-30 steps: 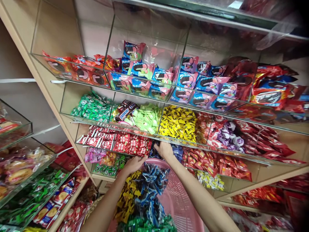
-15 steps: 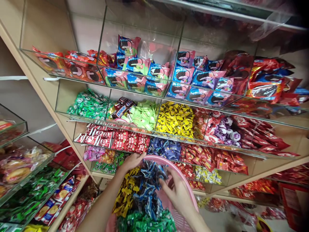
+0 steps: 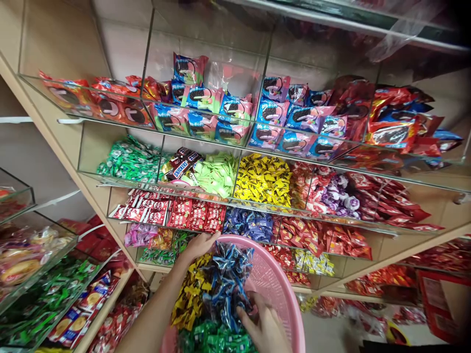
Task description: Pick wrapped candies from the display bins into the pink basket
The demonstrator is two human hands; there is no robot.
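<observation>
A round pink plastic basket point(image 3: 300, 314) holds wrapped candies: a blue pile point(image 3: 230, 274), a yellow pile point(image 3: 191, 294) on the left and a green pile point(image 3: 217, 338) nearest me. At the basket's far left rim is my left hand point(image 3: 200, 245), closed over the edge. My right hand point(image 3: 267, 321) is down inside the basket, on the right side of the blue-wrapped candies. Its thumb and fingers curl around some of them, with the fingertips partly hidden.
Clear-fronted wooden shelves point(image 3: 253, 149) rise ahead, with snack packs on top and yellow candies point(image 3: 263, 181), green candies point(image 3: 128, 159) and red packets point(image 3: 196, 214) below. Another shelf unit point(image 3: 79, 240) stands at the left. A red box point(image 3: 439, 304) is at the lower right.
My right hand has moved down and toward me, from the basket's far right part to the blue candies. My left hand stays on the rim. The view has shifted slightly.
</observation>
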